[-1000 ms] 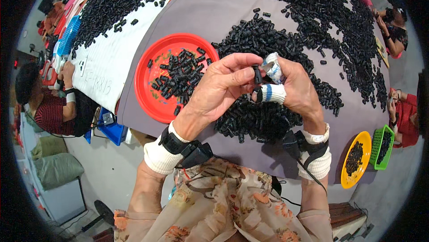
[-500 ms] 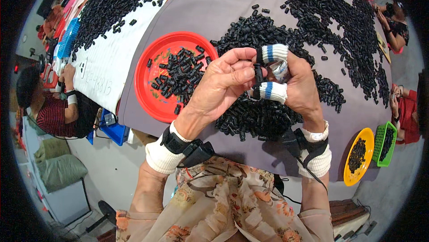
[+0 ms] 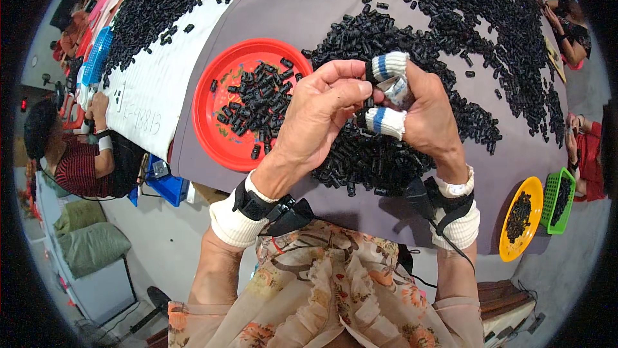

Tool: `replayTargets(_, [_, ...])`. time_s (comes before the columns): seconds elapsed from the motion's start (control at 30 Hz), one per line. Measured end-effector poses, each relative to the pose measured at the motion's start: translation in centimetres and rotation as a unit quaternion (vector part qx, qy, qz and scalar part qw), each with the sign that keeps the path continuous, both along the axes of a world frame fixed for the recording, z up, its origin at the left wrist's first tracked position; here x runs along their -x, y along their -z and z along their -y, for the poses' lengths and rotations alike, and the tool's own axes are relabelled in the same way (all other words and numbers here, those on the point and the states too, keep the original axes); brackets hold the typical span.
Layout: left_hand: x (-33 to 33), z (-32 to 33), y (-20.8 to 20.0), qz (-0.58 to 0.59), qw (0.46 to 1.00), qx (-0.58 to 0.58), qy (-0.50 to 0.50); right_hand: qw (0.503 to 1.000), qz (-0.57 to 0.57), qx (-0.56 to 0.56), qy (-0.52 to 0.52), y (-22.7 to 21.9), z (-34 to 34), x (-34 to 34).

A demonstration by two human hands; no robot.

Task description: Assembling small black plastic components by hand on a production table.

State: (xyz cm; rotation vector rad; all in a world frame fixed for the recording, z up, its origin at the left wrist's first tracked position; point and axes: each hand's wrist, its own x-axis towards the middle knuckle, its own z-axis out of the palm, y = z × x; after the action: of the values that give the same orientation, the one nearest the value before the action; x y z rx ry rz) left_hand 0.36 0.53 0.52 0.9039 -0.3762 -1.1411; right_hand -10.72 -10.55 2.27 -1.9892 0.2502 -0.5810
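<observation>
My left hand point(image 3: 320, 113) pinches a small black cylindrical part point(image 3: 369, 101) between thumb and fingers, and much of it is hidden by them. From the other side, my right hand point(image 3: 432, 107) closes its thumb and index finger around the same part. Those two fingers wear white knitted sleeves point(image 3: 386, 121) with a blue stripe and dark ends. A crumpled whitish-grey piece point(image 3: 399, 94) shows inside the right hand's curl. Under both hands lies a heap of similar black parts point(image 3: 373, 161). Left of them, a red round tray point(image 3: 205, 123) holds more such parts.
More black parts point(image 3: 444, 0) spread over the grey table cover point(image 3: 270, 13). A yellow plate point(image 3: 507, 245) and a green basket point(image 3: 562, 219) with black parts stand at right. At left, a person point(image 3: 80, 168) sits by a white-covered table point(image 3: 154, 78); other people sit at right.
Both hands have shifted slightly left and up. The left fingers have closed further over the black part, so less of it shows. The view has moved a little.
</observation>
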Motion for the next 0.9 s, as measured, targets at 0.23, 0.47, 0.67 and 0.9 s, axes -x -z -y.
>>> replayTargets(0.23, [0.0, -0.2, 0.7, 0.033, 0.999, -0.001, 0.006, 0.999, -0.013, 0.036, 0.003, 0.0, 0.3, 0.1])
replayTargets(0.47, [0.0, 0.0, 0.9, -0.068, 0.997, 0.038, 0.020, 0.998, -0.005, -0.058, 0.007, 0.7, 0.2, 0.3])
replayTargets(0.67, [0.0, -0.2, 1.4, -0.069, 0.997, 0.033, 0.013, 0.999, -0.041, -0.024, 0.009, 0.0, 0.4, 0.3])
replayTargets(0.9, [-0.5, -0.5, 1.9, -0.161, 0.982, 0.087, 0.054, 0.997, -0.060, -0.020, 0.038, -0.4, 0.8, 0.7])
